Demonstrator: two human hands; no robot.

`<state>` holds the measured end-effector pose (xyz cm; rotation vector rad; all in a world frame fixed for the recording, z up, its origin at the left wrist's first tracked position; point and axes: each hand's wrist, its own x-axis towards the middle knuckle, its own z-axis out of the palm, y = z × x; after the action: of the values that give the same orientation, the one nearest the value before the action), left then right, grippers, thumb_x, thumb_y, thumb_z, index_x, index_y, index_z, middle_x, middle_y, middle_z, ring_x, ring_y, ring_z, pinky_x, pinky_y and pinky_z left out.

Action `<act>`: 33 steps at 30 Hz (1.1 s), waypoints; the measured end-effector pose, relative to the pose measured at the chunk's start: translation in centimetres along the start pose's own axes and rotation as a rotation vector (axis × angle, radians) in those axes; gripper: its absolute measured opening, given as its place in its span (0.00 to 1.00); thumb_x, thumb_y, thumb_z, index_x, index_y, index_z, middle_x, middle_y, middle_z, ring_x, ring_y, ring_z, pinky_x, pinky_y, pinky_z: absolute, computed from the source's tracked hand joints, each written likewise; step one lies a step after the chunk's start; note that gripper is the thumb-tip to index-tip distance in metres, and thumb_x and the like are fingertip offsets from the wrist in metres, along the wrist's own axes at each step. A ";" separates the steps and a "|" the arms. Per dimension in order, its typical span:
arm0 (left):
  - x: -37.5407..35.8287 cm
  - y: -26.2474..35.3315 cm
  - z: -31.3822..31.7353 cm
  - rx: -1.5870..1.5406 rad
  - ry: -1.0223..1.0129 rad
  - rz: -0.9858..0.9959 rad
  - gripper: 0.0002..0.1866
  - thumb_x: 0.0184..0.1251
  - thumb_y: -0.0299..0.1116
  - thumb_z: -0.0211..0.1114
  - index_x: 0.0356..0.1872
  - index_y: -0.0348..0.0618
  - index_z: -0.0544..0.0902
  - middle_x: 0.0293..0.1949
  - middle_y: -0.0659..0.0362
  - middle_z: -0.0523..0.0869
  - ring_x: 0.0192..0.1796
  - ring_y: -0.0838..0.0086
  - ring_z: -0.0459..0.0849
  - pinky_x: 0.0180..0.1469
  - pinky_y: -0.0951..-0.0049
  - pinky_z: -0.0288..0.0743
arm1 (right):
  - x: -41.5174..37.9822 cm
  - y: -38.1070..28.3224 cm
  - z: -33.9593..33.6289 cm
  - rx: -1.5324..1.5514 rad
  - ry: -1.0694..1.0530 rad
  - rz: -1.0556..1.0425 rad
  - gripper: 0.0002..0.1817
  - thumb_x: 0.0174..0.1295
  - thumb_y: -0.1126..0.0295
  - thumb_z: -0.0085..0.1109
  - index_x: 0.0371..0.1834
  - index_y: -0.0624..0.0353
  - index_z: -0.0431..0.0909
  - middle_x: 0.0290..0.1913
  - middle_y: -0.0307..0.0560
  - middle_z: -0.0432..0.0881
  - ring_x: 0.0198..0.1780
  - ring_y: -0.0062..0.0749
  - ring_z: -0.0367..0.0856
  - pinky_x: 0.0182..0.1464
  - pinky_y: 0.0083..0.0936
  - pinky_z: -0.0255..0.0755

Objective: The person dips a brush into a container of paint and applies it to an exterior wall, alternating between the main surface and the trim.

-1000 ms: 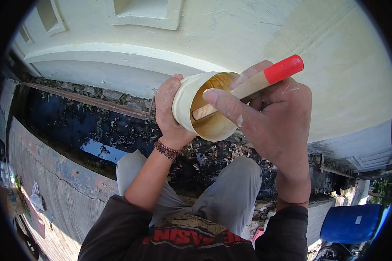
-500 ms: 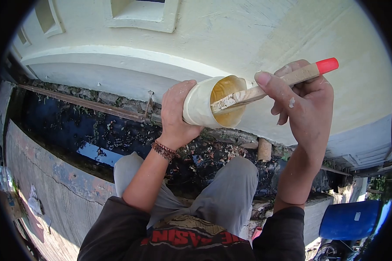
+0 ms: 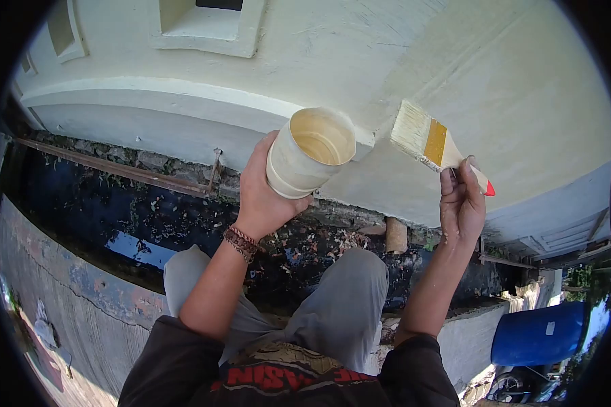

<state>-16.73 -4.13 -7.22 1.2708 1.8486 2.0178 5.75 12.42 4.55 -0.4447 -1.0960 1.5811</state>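
Note:
My left hand (image 3: 268, 193) is wrapped round a cream-coloured cup (image 3: 299, 166), its open mouth tilted up and to the right, with a yellowish inside. In my right hand (image 3: 464, 197) is a flat paintbrush (image 3: 436, 141), pinched by its wooden handle near the red end. The pale, paint-coated bristles point up and left, close to the cream wall (image 3: 509, 88); whether they touch it I cannot tell. Cup and brush are apart.
Below the wall runs a ditch (image 3: 81, 197) of dark water with leaves. A rusty bar (image 3: 115, 166) and a short pipe (image 3: 396, 235) lie along its wall side. A concrete edge (image 3: 68, 258) is at left, a blue barrel (image 3: 540, 334) at lower right.
The brush has come out of the cup and moved right, turning its bristles up toward the wall. My right hand has lowered and now grips the handle differently. The cup stands more upright.

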 end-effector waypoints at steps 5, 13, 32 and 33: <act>0.8 -0.3 -1.7 0.057 0.088 -0.058 0.51 0.32 0.27 0.82 0.66 0.40 0.67 0.54 0.49 0.82 0.57 0.59 0.83 0.59 0.63 0.77 | 1.7 0.2 1.3 -0.467 -0.169 -0.295 0.14 0.60 0.81 0.66 0.48 0.67 0.77 0.49 0.56 0.84 0.52 0.41 0.85 0.54 0.34 0.83; 0.8 0.1 -2.6 0.048 0.168 -0.079 0.52 0.30 0.25 0.83 0.66 0.40 0.66 0.55 0.51 0.82 0.57 0.64 0.83 0.59 0.65 0.77 | 6.1 4.8 1.9 -1.224 -0.554 -0.309 0.09 0.52 0.80 0.71 0.37 0.60 0.85 0.38 0.46 0.89 0.41 0.32 0.86 0.47 0.25 0.76; 0.6 0.0 -2.5 0.037 0.134 -0.090 0.53 0.31 0.26 0.84 0.67 0.40 0.65 0.56 0.50 0.82 0.58 0.62 0.82 0.60 0.64 0.76 | 6.2 6.7 1.8 -1.255 -0.631 -0.486 0.09 0.51 0.82 0.70 0.36 0.60 0.85 0.37 0.50 0.88 0.40 0.35 0.87 0.45 0.26 0.78; 0.6 0.0 -2.4 0.035 0.131 -0.089 0.53 0.31 0.26 0.84 0.67 0.40 0.65 0.56 0.50 0.82 0.58 0.62 0.82 0.60 0.64 0.76 | 6.9 6.8 1.7 -1.282 -0.598 -0.444 0.10 0.50 0.83 0.70 0.35 0.60 0.85 0.37 0.49 0.88 0.41 0.34 0.87 0.46 0.25 0.78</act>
<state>-18.61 -5.60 -6.71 1.0673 1.9683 2.0754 -1.61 18.22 1.61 -0.4894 -2.4350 0.4292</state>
